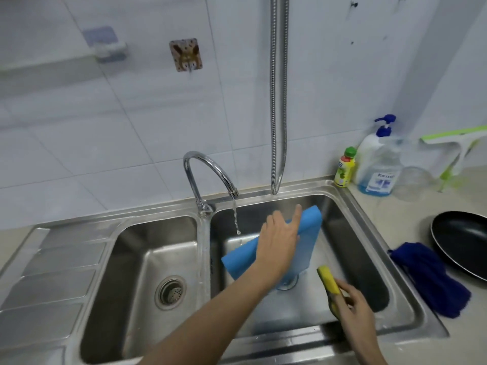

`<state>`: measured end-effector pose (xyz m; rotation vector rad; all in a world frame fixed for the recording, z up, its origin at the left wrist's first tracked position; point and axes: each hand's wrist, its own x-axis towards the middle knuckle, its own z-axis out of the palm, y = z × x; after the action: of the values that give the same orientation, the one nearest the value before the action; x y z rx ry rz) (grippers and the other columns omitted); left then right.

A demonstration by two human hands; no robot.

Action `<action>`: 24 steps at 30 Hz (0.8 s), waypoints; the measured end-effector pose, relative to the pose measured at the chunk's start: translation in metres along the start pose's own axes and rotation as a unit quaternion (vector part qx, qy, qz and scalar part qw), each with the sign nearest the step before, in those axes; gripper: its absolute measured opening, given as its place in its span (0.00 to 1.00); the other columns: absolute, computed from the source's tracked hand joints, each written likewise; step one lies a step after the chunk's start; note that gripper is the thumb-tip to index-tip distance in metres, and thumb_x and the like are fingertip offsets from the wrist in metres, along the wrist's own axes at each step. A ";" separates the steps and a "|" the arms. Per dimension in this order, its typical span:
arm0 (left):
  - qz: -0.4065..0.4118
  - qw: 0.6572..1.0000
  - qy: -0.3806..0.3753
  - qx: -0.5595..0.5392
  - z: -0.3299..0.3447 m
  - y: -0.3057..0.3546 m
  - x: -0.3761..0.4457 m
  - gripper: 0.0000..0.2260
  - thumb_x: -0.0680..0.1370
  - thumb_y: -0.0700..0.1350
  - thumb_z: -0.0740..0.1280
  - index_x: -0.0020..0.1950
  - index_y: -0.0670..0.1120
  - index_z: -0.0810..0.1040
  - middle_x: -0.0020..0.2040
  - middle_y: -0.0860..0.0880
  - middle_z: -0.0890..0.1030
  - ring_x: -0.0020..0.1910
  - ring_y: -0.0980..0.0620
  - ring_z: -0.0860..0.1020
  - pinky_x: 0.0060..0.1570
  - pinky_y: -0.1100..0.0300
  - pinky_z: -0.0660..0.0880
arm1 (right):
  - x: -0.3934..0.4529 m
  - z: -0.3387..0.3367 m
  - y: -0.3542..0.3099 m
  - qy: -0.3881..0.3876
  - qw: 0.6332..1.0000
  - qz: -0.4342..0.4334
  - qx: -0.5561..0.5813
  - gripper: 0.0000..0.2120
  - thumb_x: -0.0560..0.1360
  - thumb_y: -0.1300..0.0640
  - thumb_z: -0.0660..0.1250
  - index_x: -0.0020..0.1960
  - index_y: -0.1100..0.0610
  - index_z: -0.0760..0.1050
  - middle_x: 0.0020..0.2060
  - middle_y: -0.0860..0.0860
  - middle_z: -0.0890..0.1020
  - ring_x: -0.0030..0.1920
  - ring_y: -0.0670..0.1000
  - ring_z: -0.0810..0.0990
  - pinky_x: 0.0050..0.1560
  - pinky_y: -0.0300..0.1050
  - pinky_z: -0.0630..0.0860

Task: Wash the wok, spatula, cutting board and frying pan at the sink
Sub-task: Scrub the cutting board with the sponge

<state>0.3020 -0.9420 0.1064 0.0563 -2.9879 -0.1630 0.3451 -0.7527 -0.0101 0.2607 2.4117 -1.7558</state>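
Observation:
A blue cutting board (308, 233) stands tilted in the right basin of the steel double sink (369, 222). My left hand (279, 241) grips its upper edge, fingers over the top. My right hand (355, 304) holds a yellow sponge (329, 281) low in the same basin, a little apart from the board. The tap (210, 169) lets a thin stream of water fall just left of the board. A black frying pan (466, 241) lies on the counter at the right. Wok and spatula are not in view.
A dark blue cloth (432, 280) lies on the counter beside the pan. A small green-capped bottle (345, 167), a blue pump soap bottle (376, 162) and a green squeegee (458, 148) stand at the back right. A metal hose (279, 101) hangs above the sink.

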 end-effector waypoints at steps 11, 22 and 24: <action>-0.362 0.917 0.015 -0.168 0.001 -0.081 0.001 0.27 0.77 0.36 0.59 0.76 0.43 0.59 0.59 0.34 0.70 0.56 0.37 0.71 0.49 0.55 0.66 | 0.042 0.006 0.006 -0.071 0.997 -0.013 -0.022 0.12 0.72 0.53 0.71 0.55 0.44 0.78 0.53 0.47 0.79 0.50 0.51 0.79 0.53 0.55 0.78; -0.456 0.861 0.079 -0.213 0.046 -0.166 -0.075 0.24 0.79 0.37 0.61 0.75 0.47 0.66 0.47 0.33 0.74 0.39 0.44 0.71 0.46 0.59 0.66 | 0.008 0.078 0.003 -0.188 0.979 -0.050 -0.068 0.23 0.70 0.61 0.73 0.51 0.33 0.75 0.53 0.43 0.78 0.52 0.42 0.77 0.51 0.30 0.71; -0.464 0.851 0.081 -0.233 0.052 -0.171 -0.084 0.23 0.80 0.38 0.60 0.75 0.48 0.65 0.49 0.36 0.72 0.39 0.46 0.70 0.46 0.59 0.66 | -0.004 0.094 0.002 -0.196 0.977 -0.051 -0.069 0.30 0.70 0.60 0.73 0.50 0.23 0.70 0.53 0.40 0.77 0.53 0.40 0.76 0.52 0.29 0.70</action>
<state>0.3818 -1.1026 0.0244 1.3562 -2.3911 -0.9089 0.3512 -0.8415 -0.0396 -0.2125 2.2717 -1.4951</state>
